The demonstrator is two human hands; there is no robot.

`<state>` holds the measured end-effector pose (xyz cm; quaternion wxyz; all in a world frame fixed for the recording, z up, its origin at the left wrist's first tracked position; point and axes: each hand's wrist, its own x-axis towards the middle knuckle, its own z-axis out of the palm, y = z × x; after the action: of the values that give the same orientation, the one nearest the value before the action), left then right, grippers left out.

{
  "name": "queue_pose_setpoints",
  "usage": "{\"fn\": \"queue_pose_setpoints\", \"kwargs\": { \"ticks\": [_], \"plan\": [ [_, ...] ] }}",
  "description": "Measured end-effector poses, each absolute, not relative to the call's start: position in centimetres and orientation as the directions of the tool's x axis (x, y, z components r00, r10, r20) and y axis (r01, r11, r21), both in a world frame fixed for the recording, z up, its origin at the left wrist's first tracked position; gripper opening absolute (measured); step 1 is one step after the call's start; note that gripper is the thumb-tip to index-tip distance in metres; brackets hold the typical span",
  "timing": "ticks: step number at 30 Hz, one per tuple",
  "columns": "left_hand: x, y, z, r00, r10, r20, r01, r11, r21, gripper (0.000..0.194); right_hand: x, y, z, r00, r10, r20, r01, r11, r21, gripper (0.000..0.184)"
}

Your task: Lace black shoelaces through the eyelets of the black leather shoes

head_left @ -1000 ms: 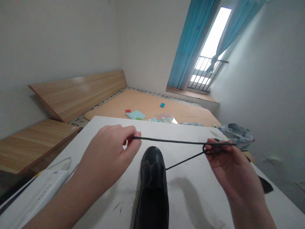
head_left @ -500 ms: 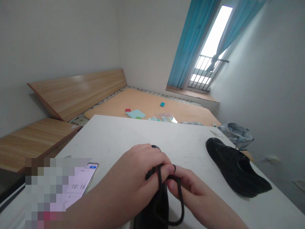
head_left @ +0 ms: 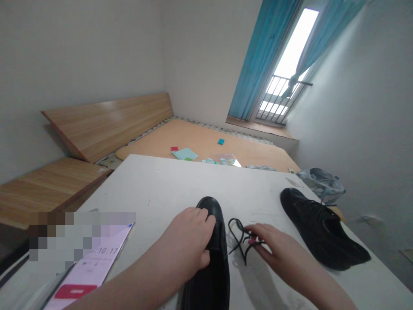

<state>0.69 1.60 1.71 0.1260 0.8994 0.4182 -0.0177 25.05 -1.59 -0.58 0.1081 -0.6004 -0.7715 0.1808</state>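
Observation:
A black shoe point(head_left: 217, 284) lies toe-away on the white table, in the middle near the front edge. My left hand point(head_left: 187, 237) grips its upper from the left side, fingers curled over the front part. To the right of it, my right hand point(head_left: 274, 245) pinches a bunched black shoelace point(head_left: 241, 242) between thumb and fingers. Loops and loose ends of the lace hang out toward the shoe, and a gap shows between lace and shoe. A second black shoe point(head_left: 318, 228), with its lace in, rests farther right.
On the left of the white table point(head_left: 167, 181) lies a phone point(head_left: 93, 262) with a lit screen, partly blurred out. Beyond the table, a flat tan surface point(head_left: 193, 133) holds small cards and a clear bag. A bag-lined bin point(head_left: 322, 183) stands past the right edge.
My hands have come apart. The right hand has moved right, carrying the shoelace away from the shoe, while the left now grips the shoe's upper. The lace was earlier held between both hands over the shoe.

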Motion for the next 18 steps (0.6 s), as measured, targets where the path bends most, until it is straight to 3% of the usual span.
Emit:
{"fn": "queue_pose_setpoints", "kwargs": {
  "ticks": [2, 4, 9, 12, 14, 16, 18],
  "plan": [
    [0.7, 1.7, 2.2, 0.652, 0.749, -0.119, 0.756, -0.628, 0.186, 0.011, 25.0, -2.3, -0.5, -0.333, 0.92, -0.205, 0.905, 0.252, -0.343, 0.044],
    [0.4, 1.8, 2.6, 0.657, 0.746, -0.105, 0.751, -0.637, 0.172, 0.011, 24.6, -2.8, 0.2, -0.37, 0.902, -0.223, 0.895, 0.282, -0.345, 0.051],
    [0.3, 2.1, 2.9, 0.662, 0.739, -0.123, 0.749, -0.65, 0.126, 0.013, 20.6, -3.1, 2.8, -0.53, 0.848, -0.035, 0.768, 0.462, -0.443, 0.025],
    [0.6, 2.2, 3.3, 0.648, 0.747, -0.153, 0.762, -0.64, 0.099, 0.017, 16.6, -2.7, 2.9, -0.764, 0.62, -0.179, 0.639, 0.688, -0.343, 0.013],
    [0.8, 2.2, 3.5, 0.633, 0.753, -0.181, 0.773, -0.628, 0.089, 0.019, 14.3, -2.5, 2.1, -0.787, 0.522, -0.329, 0.6, 0.771, -0.213, 0.011],
    [0.8, 2.3, 3.5, 0.632, 0.753, -0.185, 0.774, -0.627, 0.09, 0.02, 12.7, -2.3, 0.7, -0.748, 0.514, -0.419, 0.61, 0.781, -0.131, 0.014],
    [0.7, 2.3, 3.4, 0.639, 0.75, -0.171, 0.768, -0.633, 0.093, 0.02, 12.0, -2.2, -1.3, -0.748, 0.542, -0.384, 0.625, 0.77, -0.129, 0.013]
  ]
}}
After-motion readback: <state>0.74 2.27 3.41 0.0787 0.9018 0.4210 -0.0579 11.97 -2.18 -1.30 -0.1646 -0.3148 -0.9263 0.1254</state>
